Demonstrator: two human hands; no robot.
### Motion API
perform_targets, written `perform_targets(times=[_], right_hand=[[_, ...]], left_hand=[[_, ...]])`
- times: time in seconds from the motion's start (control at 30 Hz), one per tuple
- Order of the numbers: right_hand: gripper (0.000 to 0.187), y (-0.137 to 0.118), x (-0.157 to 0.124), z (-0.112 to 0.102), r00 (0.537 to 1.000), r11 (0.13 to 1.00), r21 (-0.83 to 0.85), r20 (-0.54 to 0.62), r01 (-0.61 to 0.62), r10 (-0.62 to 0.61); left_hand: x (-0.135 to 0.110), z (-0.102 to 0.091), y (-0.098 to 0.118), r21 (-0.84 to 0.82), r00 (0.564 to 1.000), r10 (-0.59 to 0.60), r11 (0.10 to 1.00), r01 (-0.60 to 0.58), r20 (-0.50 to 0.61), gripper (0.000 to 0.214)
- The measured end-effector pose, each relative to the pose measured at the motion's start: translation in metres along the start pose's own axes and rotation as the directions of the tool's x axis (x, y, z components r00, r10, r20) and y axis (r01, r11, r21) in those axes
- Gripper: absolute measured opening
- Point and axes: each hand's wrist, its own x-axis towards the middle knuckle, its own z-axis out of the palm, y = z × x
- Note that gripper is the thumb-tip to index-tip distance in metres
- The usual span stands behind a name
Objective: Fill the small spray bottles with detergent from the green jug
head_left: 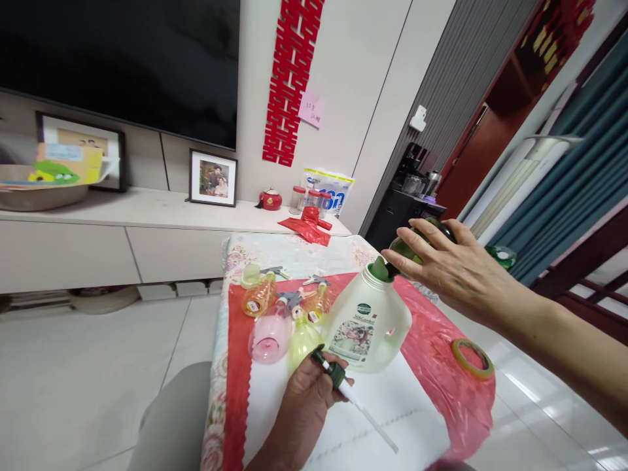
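Observation:
My left hand (305, 399) is closed around a dark green pump top (336, 374), whose white shaft and clear dip tube point down to the right. High on the right, my right hand (454, 265) grips a dark green bottle (405, 248). That bottle is tipped, its neck at the green-lipped mouth of a pale green detergent jug (366, 324). The jug stands upright on white paper. Whether liquid flows cannot be made out. Left of the jug lie a pink bottle (271, 333), a yellow bottle (303, 339) and two orange bottles (260, 297), some fitted with grey trigger parts (296, 297).
A red plastic sheet (426, 337) covers part of the flowered tablecloth (216, 392). On its right side lies a roll of tape (471, 358). Behind, a white cabinet (171, 212) carries jars (297, 199), a red pot (270, 199) and a framed photo (212, 178).

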Motion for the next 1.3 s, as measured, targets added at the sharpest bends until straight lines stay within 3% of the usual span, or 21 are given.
perform_targets(times=[0.2,0.33,0.4,0.5,0.6,0.67,0.8,0.9,1.3], right_hand=[[0.062,0.001,-0.008,0.014,0.994,0.983,0.149,0.05,-0.108,0.102],[0.065,0.004,-0.025,0.031,0.959,0.882,0.376,0.136,-0.284,0.25],[0.069,0.002,-0.04,0.035,0.934,0.769,0.531,0.17,-0.356,0.315],[0.08,-0.009,-0.066,0.033,0.878,0.483,0.754,0.264,-0.446,0.399],[0.084,-0.039,-0.094,0.029,0.82,0.206,0.841,0.384,-0.5,0.424],[0.084,-0.068,-0.109,0.029,0.816,0.11,0.861,0.418,-0.496,0.4],[0.087,-0.132,-0.126,0.039,0.839,0.098,0.866,0.438,-0.49,0.323],[0.09,-0.165,-0.126,0.044,0.832,0.081,0.861,0.456,-0.502,0.315],[0.091,-0.198,-0.1,0.026,0.846,-0.045,0.898,0.429,-0.439,0.318]], left_hand=[[0.0,0.0,0.001,-0.009,1.0,0.013,1.0,-0.013,-0.009,0.035],[-0.001,0.003,0.005,0.013,0.999,0.011,1.0,-0.01,-0.034,0.037],[-0.002,0.005,0.008,0.005,0.998,0.019,1.0,-0.019,-0.054,0.038],[-0.001,0.009,0.017,-0.029,0.994,0.04,0.999,-0.043,-0.1,0.038],[0.0,0.017,0.036,-0.038,0.978,0.09,0.994,-0.099,-0.186,0.039],[0.002,0.023,0.051,-0.026,0.958,0.149,0.987,-0.16,-0.245,0.039],[0.005,0.033,0.077,0.021,0.925,0.258,0.965,-0.263,-0.28,0.042],[0.004,0.039,0.084,0.077,0.917,0.297,0.955,-0.287,-0.266,0.039],[-0.006,0.05,0.065,0.38,0.941,0.315,0.891,-0.248,-0.125,0.035]])
